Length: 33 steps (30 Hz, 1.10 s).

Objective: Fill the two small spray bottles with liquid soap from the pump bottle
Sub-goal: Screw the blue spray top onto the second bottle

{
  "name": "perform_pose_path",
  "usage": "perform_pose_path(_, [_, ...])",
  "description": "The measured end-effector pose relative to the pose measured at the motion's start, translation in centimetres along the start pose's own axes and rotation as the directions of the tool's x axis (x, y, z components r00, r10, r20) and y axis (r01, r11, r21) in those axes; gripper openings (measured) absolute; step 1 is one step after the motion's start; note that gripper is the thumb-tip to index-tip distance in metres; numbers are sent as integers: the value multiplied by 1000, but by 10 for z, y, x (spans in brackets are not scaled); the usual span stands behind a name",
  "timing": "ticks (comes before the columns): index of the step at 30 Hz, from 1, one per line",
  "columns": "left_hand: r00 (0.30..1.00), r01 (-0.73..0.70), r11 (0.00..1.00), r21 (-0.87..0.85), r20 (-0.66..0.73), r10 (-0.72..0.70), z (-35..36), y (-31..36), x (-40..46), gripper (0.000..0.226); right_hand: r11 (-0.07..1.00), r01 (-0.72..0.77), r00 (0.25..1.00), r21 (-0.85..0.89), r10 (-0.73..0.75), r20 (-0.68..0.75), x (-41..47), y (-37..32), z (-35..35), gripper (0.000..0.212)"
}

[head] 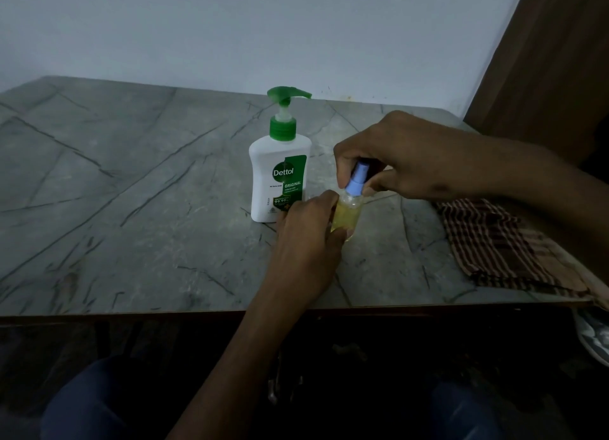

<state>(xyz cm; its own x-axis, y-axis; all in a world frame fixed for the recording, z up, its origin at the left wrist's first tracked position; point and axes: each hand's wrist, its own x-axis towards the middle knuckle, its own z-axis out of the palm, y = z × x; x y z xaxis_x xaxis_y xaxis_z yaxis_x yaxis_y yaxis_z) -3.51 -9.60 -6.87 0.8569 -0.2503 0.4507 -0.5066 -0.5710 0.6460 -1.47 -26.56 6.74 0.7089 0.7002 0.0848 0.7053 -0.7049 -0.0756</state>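
Spray bottle [346, 214] upright, blue nozzle up, left hand [308, 242] gripping body, right hand [392, 156] pinching nozzle.

— What are we working on here?
— We have a grey marbled counter [131, 182] with dark veins, its far edge against the wall.
— And what do we see standing on it?
— A white pump bottle [278, 176] with a green pump, upright near the middle. A checked cloth [494, 245] lies crumpled at the right edge.
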Motion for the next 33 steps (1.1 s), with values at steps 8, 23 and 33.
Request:
perform_pose_path(8, [1000, 9, 1000, -2, 11, -9, 1, -1, 1, 17, 999, -27, 1000, -33, 28, 5, 1, -2, 3, 12])
perform_pose_path(23, [1000, 2, 1000, 5, 11, -2, 2, 1, 1, 20, 998, 39, 999, -56, -38, 12, 3, 3, 2, 11])
perform_pose_path(33, [998, 67, 997, -48, -7, -67, 1, -1, 0, 31, 972, -83, 989, -220, 52, -141, 4, 5, 23, 46])
